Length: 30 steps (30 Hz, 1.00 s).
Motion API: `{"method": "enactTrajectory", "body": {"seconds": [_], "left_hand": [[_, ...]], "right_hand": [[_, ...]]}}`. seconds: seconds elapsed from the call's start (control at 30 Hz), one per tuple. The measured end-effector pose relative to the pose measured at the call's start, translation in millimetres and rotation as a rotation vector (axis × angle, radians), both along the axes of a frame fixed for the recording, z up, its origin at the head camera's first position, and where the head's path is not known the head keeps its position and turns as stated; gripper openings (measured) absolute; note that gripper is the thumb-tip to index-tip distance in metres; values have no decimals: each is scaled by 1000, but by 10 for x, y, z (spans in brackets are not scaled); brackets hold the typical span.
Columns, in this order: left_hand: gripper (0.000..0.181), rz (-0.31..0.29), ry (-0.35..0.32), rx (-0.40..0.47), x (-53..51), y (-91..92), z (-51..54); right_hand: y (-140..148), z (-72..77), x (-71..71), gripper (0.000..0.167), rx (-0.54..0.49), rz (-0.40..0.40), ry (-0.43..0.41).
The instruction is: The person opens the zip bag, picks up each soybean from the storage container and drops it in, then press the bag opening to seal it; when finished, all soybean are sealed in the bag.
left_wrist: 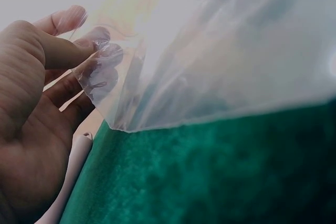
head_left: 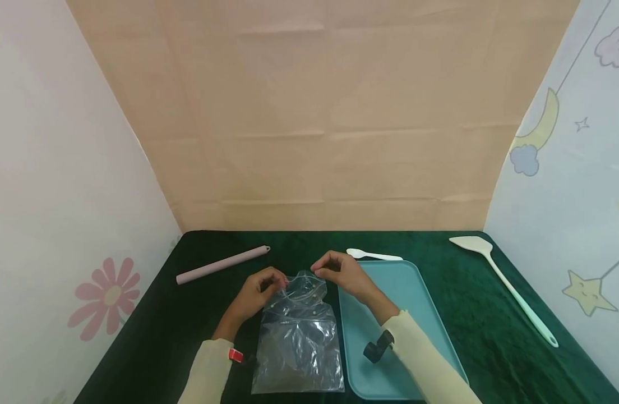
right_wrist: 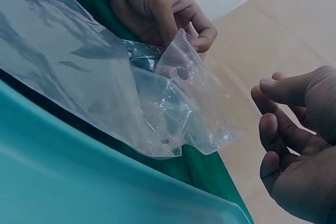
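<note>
A clear plastic bag [head_left: 298, 353] lies on the dark green cloth, its top part crumpled. My left hand [head_left: 255, 295] pinches the bag's upper left edge between thumb and fingers; in the left wrist view the fingertips of this hand [left_wrist: 42, 87] show through the clear film [left_wrist: 210, 66]. Just off the bag's upper right corner is my right hand [head_left: 351, 276], its fingers bent. In the right wrist view a gap separates this right hand [right_wrist: 302, 135] from the bag [right_wrist: 163, 103], and nothing is between its loosely curved fingers.
A light blue tray [head_left: 360, 359] lies right of the bag, under my right forearm. Behind it is a small white utensil [head_left: 375, 255]. A pink rod [head_left: 223, 264] lies at the left, a long pale green spatula [head_left: 513, 292] at the right. A brown paper backdrop [head_left: 319, 112] stands behind.
</note>
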<state>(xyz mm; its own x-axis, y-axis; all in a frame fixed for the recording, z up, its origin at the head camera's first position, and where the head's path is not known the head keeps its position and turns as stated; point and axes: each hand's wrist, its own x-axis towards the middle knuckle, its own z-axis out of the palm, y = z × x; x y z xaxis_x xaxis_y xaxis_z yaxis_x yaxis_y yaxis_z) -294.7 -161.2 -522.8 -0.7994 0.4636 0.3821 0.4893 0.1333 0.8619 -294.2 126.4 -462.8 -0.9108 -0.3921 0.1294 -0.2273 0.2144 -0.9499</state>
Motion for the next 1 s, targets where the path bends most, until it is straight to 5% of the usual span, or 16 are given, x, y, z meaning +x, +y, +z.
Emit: {"method": "enactTrajectory", "body": {"seconds": [0.37,0.77,1.0], "left_hand": [[9,-20,-3,2,-3,-1,-13],[10,0,-10,-16,33,-63,41],[9,-7,-18,-6,58,-58,26]], "right_hand": [[244,-15,43,8,115,-80,111],[848,-92,165,9,212,-200,116],[1176,-131,320,6,290,-174,146]]}}
